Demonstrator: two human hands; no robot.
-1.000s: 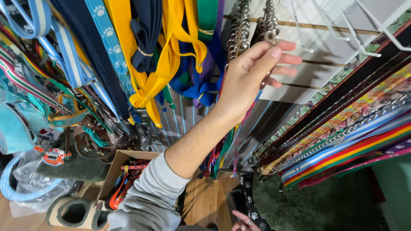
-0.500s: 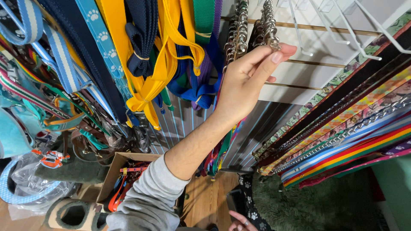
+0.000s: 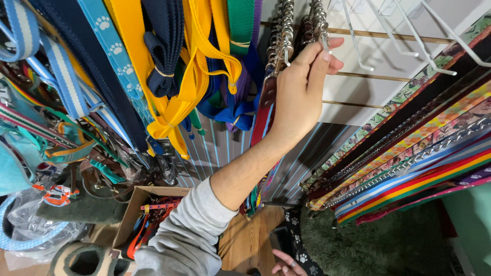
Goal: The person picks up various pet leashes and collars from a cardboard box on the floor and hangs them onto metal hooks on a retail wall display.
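My left hand [image 3: 296,97] reaches up in a grey sleeve [image 3: 184,240] to a bunch of metal chain leashes [image 3: 319,20] hanging from a wall hook. Its fingertips pinch the chain links near the top. A second bunch of chains [image 3: 281,36] and a red strap [image 3: 263,112] hang just left of the hand. At the bottom edge only part of my right hand [image 3: 285,261] shows, its fingers beside a black strap with white paw prints [image 3: 297,235]. Whether it grips that strap is hidden.
Coloured leashes cover the wall: yellow straps [image 3: 197,66], a navy strap [image 3: 163,46], light blue paw-print webbing [image 3: 115,51], and striped leashes [image 3: 409,179] slanting at the right. Bare white wire hooks [image 3: 409,36] stick out above. A cardboard box [image 3: 134,209] of collars sits below.
My left hand's fingers, spread a second ago, have closed onto the chain links. The view has shifted slightly.
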